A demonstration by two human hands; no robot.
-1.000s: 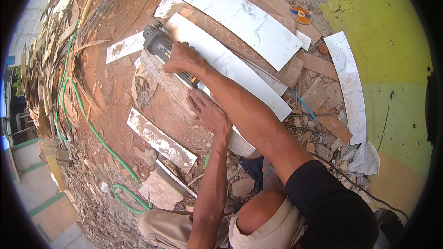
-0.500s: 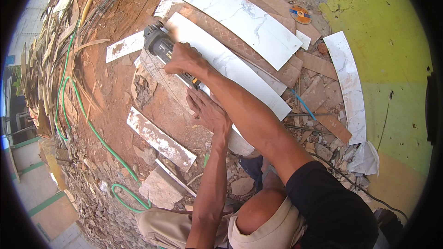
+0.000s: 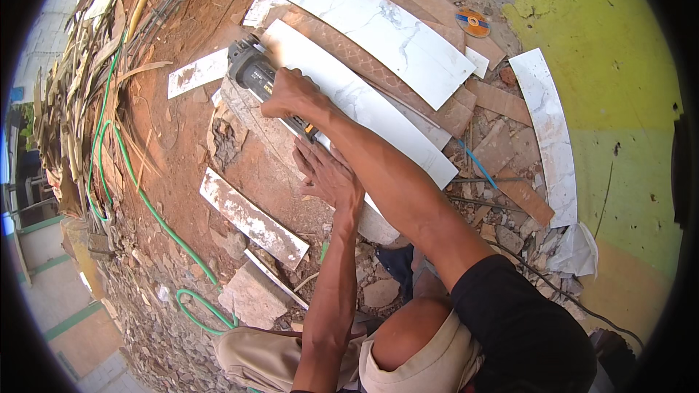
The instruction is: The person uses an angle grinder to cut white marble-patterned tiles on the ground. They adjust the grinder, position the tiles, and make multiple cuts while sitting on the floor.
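Observation:
My right hand (image 3: 297, 96) is wrapped round the body of a dark grey angle grinder (image 3: 255, 76), whose head lies at the far left end of a long white marble-look tile (image 3: 378, 113). Pale dust blurs the air and the tile beside the grinder's head; the disc itself I cannot make out. Below the grinder's rear end, my left hand (image 3: 331, 176) lies with fingers stretched out, pressed on the near edge of the work. My right forearm crosses over the tile and hides part of it. A rough stone slab (image 3: 273, 127) lies under the near side.
Another marble-look tile (image 3: 378, 33) lies beyond, with an orange cutting disc (image 3: 473, 23) to its right. Tile offcuts (image 3: 255, 222) and rubble surround me. A green hose (image 3: 164, 222) runs at left, a black cable (image 3: 561, 297) at right beside a yellow-green wall (image 3: 611, 65).

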